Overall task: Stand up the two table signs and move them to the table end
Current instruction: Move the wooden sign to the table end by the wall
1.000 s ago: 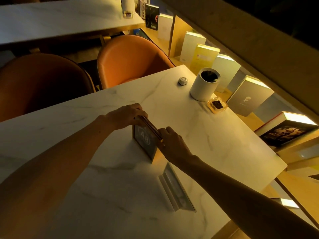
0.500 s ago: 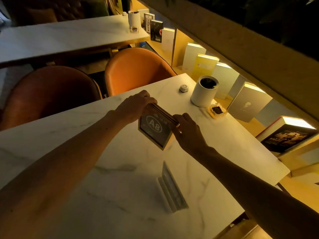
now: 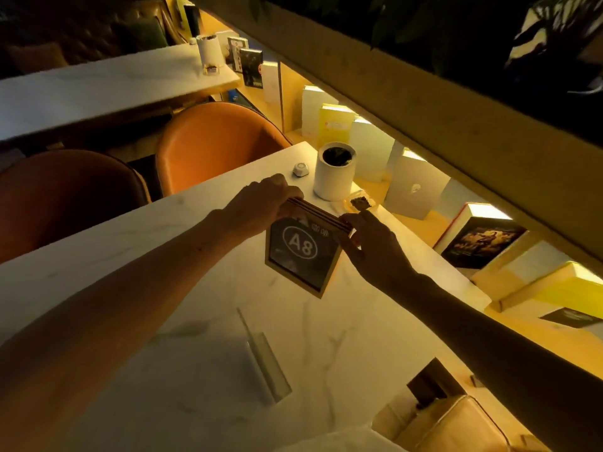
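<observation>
A wood-framed table sign (image 3: 301,254) with a dark face marked "A8" hangs upright above the white marble table (image 3: 195,305). My left hand (image 3: 261,203) grips its top left corner and my right hand (image 3: 375,246) grips its top right edge. Its lower edge looks lifted off the tabletop. A clear acrylic sign (image 3: 264,360) lies flat on the table nearer to me, untouched by either hand.
A white cylindrical container (image 3: 333,172), a small white round object (image 3: 300,169) and a small glass dish (image 3: 359,201) stand near the table's far right end. Beyond that end runs a lit shelf of books (image 3: 417,187). Two orange chairs (image 3: 212,141) face the far side.
Both hands have lifted the A8 sign off the table and carried it away from me, closer to the white container. The clear sign has stayed flat.
</observation>
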